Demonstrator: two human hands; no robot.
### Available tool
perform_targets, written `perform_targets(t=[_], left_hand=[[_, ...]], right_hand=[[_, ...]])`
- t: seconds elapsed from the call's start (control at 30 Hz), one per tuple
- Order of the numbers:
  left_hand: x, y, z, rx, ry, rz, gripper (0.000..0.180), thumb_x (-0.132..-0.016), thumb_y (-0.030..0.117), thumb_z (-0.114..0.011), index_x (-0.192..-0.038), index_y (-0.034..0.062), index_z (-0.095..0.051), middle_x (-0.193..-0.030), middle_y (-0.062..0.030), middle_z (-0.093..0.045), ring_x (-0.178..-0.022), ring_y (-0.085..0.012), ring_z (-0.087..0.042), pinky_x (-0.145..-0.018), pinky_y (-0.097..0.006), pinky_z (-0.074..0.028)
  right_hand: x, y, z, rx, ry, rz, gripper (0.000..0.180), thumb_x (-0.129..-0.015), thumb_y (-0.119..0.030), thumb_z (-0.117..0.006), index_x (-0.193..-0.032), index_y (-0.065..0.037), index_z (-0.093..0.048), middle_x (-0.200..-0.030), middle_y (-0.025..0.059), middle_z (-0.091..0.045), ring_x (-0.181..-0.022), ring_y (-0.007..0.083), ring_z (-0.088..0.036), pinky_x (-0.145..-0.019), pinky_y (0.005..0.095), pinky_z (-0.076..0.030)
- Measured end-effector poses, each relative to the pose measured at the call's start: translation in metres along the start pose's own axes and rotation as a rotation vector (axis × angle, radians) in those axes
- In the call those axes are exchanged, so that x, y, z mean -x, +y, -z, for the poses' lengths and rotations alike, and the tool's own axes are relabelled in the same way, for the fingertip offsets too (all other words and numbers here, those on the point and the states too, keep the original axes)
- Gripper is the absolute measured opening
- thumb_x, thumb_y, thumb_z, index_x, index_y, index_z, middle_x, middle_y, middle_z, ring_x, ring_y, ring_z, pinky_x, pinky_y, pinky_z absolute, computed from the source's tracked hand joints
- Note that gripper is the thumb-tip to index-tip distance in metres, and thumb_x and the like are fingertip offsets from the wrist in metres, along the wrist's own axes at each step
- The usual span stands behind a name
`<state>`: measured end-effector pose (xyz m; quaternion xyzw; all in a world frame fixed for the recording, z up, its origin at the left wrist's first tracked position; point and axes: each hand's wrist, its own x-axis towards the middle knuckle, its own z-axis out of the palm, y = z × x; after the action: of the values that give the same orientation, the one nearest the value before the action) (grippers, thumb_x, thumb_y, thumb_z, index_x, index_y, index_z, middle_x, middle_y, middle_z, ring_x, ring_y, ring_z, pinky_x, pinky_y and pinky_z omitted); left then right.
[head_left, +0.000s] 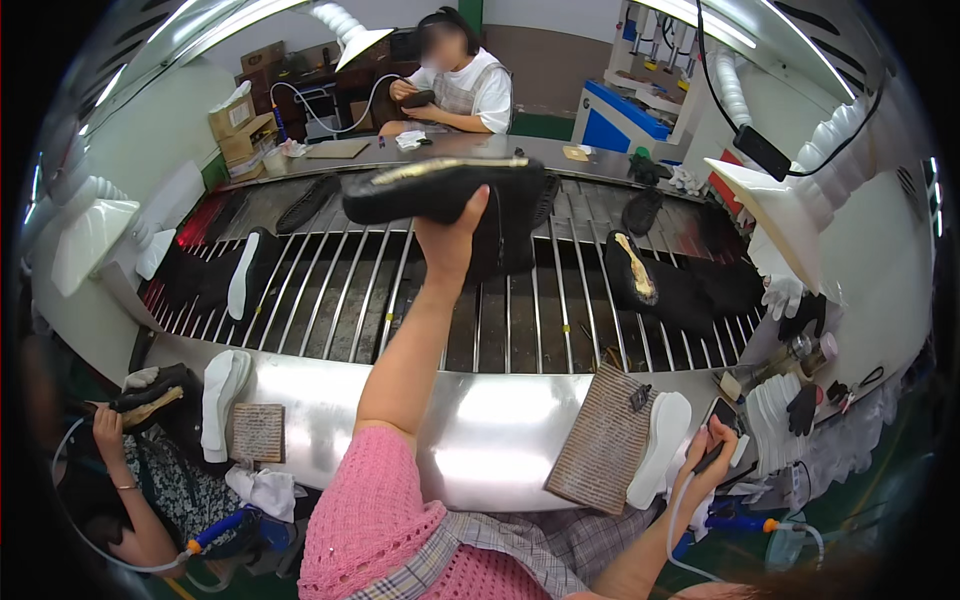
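My left hand is raised over the rod conveyor and grips a black boot, held sideways with its unsoled bottom up and a yellowish strip along it. The boot's shaft hangs down to the right of my fingers. Down at the steel bench's right end, my right hand is closed around a dark pen-like tool with a pale hose trailing from it. A white sole and a ridged brown board lie just left of that hand.
More black boots and a white sole ride the conveyor. On the steel bench stand a white sole pair and a small board. A co-worker's hand holds a shoe at lower left; another person sits at the far end.
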<state>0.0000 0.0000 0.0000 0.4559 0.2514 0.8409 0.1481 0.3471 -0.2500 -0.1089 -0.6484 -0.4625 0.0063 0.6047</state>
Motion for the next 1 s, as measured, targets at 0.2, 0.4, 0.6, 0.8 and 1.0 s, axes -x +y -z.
perform_targets(t=[0.2, 0.4, 0.6, 0.8, 1.0], left_hand=[[-0.048, 0.144, 0.028, 0.165, -0.077, 0.021, 0.039, -0.075, 0.014, -0.08, -0.108, 0.0004, -0.063, -0.102, -0.0063, -0.065, -0.092, -0.0134, -0.061, -0.09, -0.027, -0.048], [-0.083, 0.218, 0.057, 0.596, -0.301, 0.558, 0.028, -0.088, 0.029, -0.066, -0.102, 0.0057, -0.068, -0.095, -0.0059, -0.071, -0.084, -0.0165, -0.07, -0.079, -0.03, -0.057], [0.039, 0.136, 0.074, 0.285, -0.136, 0.596, 0.036, -0.081, 0.021, -0.073, -0.109, 0.0019, -0.062, -0.105, -0.0059, -0.065, -0.097, -0.0171, -0.063, -0.092, -0.031, -0.048], [0.22, 0.053, 0.087, -0.237, -0.396, 0.414, 0.048, -0.082, 0.014, -0.075, -0.124, 0.0003, -0.057, -0.123, -0.0094, -0.059, -0.114, -0.0232, -0.055, -0.101, -0.036, -0.041], [0.244, 0.078, 0.12, -0.458, -0.883, 0.593, 0.05, -0.087, 0.026, -0.07, -0.129, 0.0038, -0.055, -0.129, -0.0117, -0.057, -0.12, -0.0259, -0.053, -0.104, -0.037, -0.038]], right_hand=[[0.029, -0.047, -0.013, -0.03, -0.079, 0.077, 0.016, -0.097, -0.009, -0.051, -0.11, 0.001, -0.051, -0.114, 0.0152, -0.058, -0.104, 0.0198, -0.057, -0.096, 0.0318, -0.041], [0.035, -0.065, -0.008, -0.228, -0.111, 0.127, 0.024, -0.101, -0.02, -0.047, -0.113, 0.001, -0.05, -0.111, 0.0191, -0.062, -0.108, 0.0237, -0.06, -0.099, 0.0346, -0.04], [0.044, -0.075, 0.016, -0.168, -0.144, 0.161, 0.045, -0.102, -0.036, -0.043, -0.117, 0.002, -0.062, -0.09, 0.0089, -0.062, -0.073, 0.0132, -0.055, -0.071, 0.0273, -0.045], [0.036, -0.072, 0.018, -0.344, -0.262, -0.195, 0.027, -0.095, -0.015, -0.056, -0.114, 0.004, -0.059, -0.098, 0.0125, -0.067, -0.089, 0.0166, -0.065, -0.082, 0.0266, -0.049], [0.065, -0.083, 0.008, -0.431, -0.44, -0.383, 0.022, -0.082, -0.003, -0.072, -0.102, 0.002, -0.065, -0.093, 0.0066, -0.068, -0.09, 0.0127, -0.065, -0.081, 0.0235, -0.05]])
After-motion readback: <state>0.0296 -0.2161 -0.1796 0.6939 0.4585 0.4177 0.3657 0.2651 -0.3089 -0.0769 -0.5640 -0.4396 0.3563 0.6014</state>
